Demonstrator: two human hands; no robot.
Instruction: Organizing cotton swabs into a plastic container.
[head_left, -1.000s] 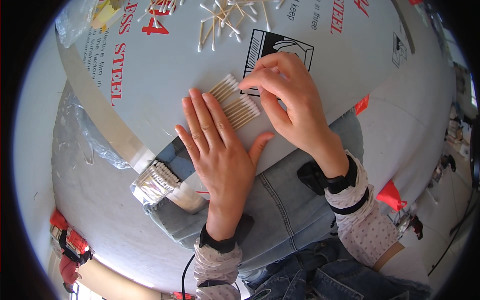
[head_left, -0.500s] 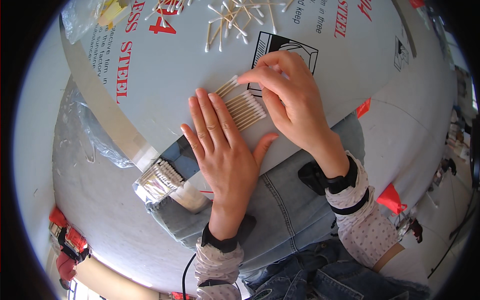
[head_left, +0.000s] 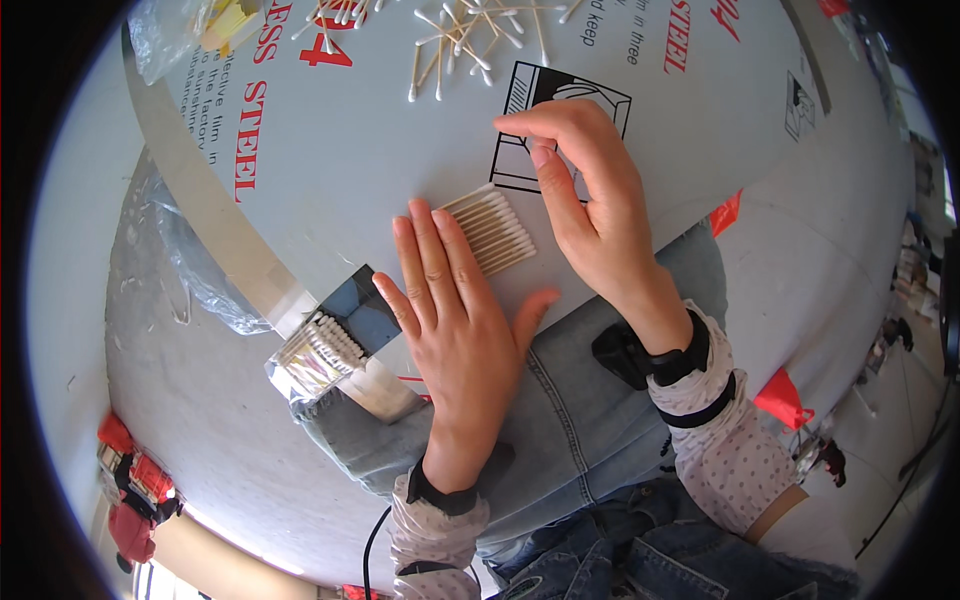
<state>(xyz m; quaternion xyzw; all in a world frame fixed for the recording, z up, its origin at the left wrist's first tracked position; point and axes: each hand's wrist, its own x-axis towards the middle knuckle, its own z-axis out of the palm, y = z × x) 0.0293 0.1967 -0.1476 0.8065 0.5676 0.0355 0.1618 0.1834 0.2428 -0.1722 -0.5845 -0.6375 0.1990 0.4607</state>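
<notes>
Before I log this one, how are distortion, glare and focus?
Head view: the rim goes black and the grey board's left edge bows; head view: the transparent packet glints; head view: left hand, right hand and lined-up swabs look fairly sharp.

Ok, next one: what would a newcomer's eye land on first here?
Probably the left hand, lying flat near the middle over the left ends of a neat row of cotton swabs, with the right hand curled to the row's right. Then the loose swabs, crisscrossed at the top of the grey sheet with red lettering.
</notes>
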